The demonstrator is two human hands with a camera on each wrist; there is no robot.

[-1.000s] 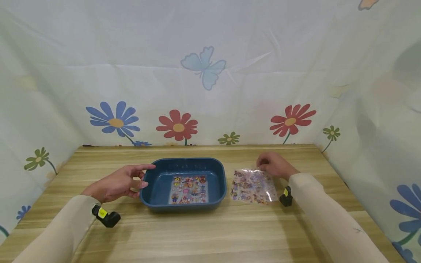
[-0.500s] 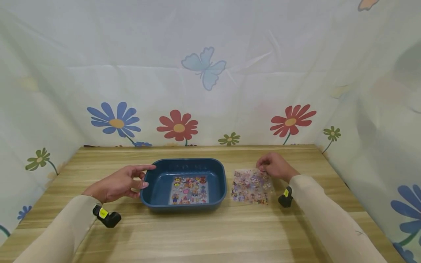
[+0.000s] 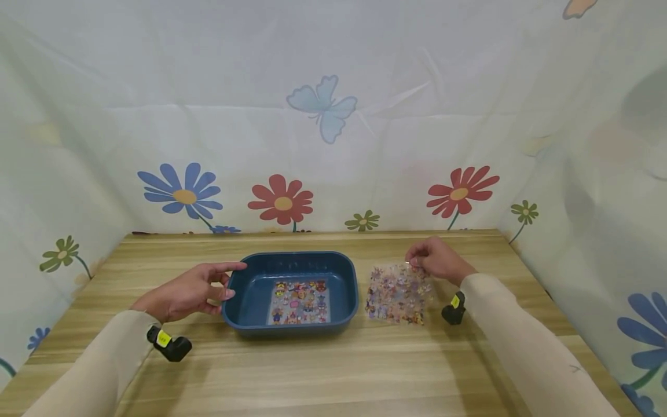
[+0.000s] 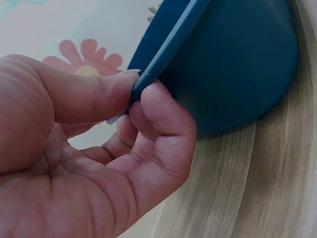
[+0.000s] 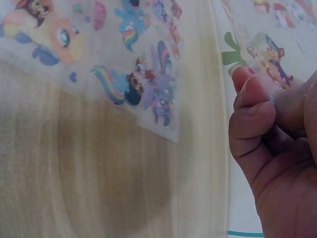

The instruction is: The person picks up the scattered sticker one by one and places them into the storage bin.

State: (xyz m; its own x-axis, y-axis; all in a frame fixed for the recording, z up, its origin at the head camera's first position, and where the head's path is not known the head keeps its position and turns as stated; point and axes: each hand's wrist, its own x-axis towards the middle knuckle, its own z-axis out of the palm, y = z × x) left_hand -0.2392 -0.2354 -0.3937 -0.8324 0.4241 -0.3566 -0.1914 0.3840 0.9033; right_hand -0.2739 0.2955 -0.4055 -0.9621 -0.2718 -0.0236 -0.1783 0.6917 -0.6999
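My left hand [image 3: 184,289] pinches the left rim of a dark blue rectangular basin [image 3: 292,330], thumb inside and fingers curled under the rim in the left wrist view. Flat on the basin's floor lies a clear sticker sheet [image 3: 299,302] with colourful cartoon figures. To the right, my right hand [image 3: 440,260] pinches the far right corner of a transparent sticker sheet [image 3: 393,292]. In the right wrist view, part of a sticker sheet [image 5: 277,62] shows at the fingertips. A sheet with cartoon ponies [image 5: 143,84] appears at upper left there; whether they are separate is unclear.
The wood-grain table [image 3: 323,376] carries the basin and sheets. A pale curtain [image 3: 333,150] printed with flowers and a butterfly hangs behind and at both sides. Each wrist wears a small black camera [image 3: 174,347].
My right hand has lifted slightly with the pinched sheet corner, and the sheet's glare is gone. The left hand and basin have stayed put.
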